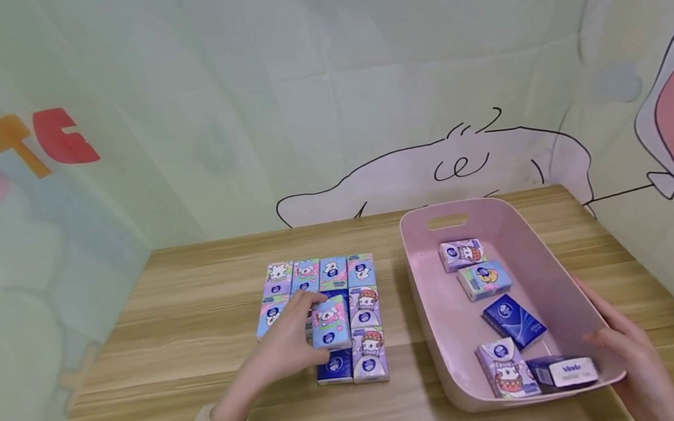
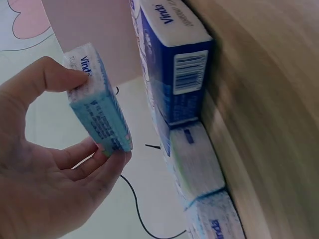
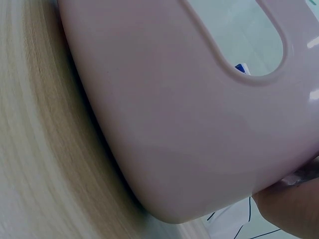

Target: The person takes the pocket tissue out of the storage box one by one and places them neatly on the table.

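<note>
My left hand [image 1: 282, 345] pinches a light blue and pink tissue pack [image 1: 331, 325] by its ends, thumb on one end and fingers on the other. In the left wrist view the pack [image 2: 94, 107] is held apart from the packs beside it. Under and around it on the table lie flat tissue packs in rows, among them a dark blue pack [image 1: 334, 368] and a purple pack [image 1: 369, 358]. My right hand [image 1: 630, 343] grips the right side of a pink basket [image 1: 557, 293] near its front corner; the right wrist view shows that hand [image 3: 294, 209] at the edge.
Inside the basket lie several tissue packs, including a blue pack [image 1: 513, 321], a yellow-and-blue pack [image 1: 485, 280] and a pack on its side [image 1: 571, 372]. The wooden table [image 1: 174, 313] meets a printed cloth backdrop [image 1: 219, 114] behind and at the sides.
</note>
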